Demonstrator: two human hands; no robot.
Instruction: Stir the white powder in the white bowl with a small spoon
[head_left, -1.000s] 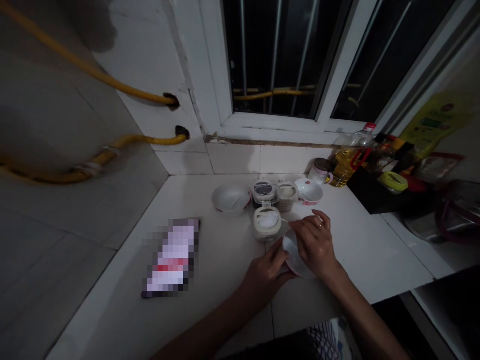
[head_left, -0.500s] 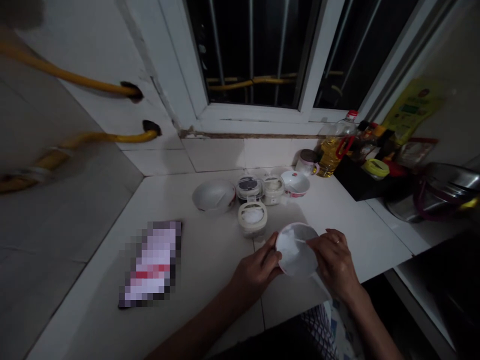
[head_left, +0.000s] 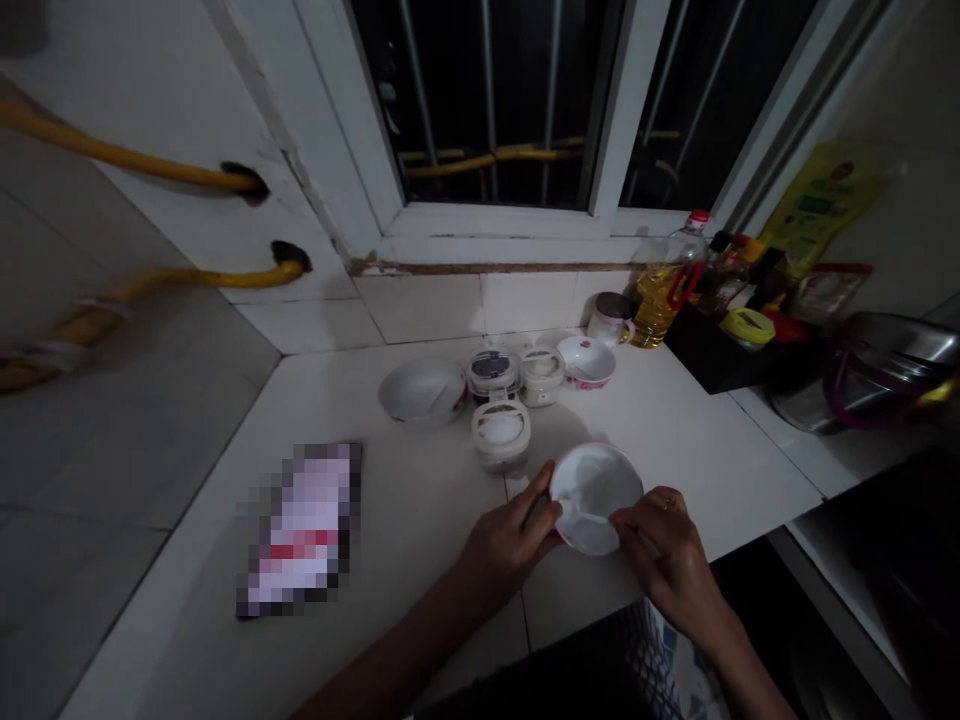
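Note:
My left hand [head_left: 517,530] grips the left rim of a small white bowl [head_left: 607,470], tilted above the counter near its front edge. Between the fingertips of my right hand [head_left: 660,540] is the handle of a small white spoon [head_left: 589,517], whose head lies inside the bowl, toward its left side. What the bowl contains is too pale to make out. Just beyond the bowl stands a clear seasoning jar [head_left: 501,430] with white grains showing through its lid. Behind it are a dark-filled jar [head_left: 493,372] and another pale jar [head_left: 541,375].
A larger white bowl [head_left: 424,392] and a flower-patterned bowl [head_left: 587,360] flank the jars. Toward the back right stand a mug [head_left: 609,318], an oil bottle [head_left: 661,290] and a black box of condiments [head_left: 705,355]. A steel pot [head_left: 817,395] is farther right. A pixelated object [head_left: 304,530] lies left.
The spoon has swung from the upper part of the bowl down toward its near side, with my right hand shifting slightly nearer. The left hand keeps its hold; the view has shifted slightly.

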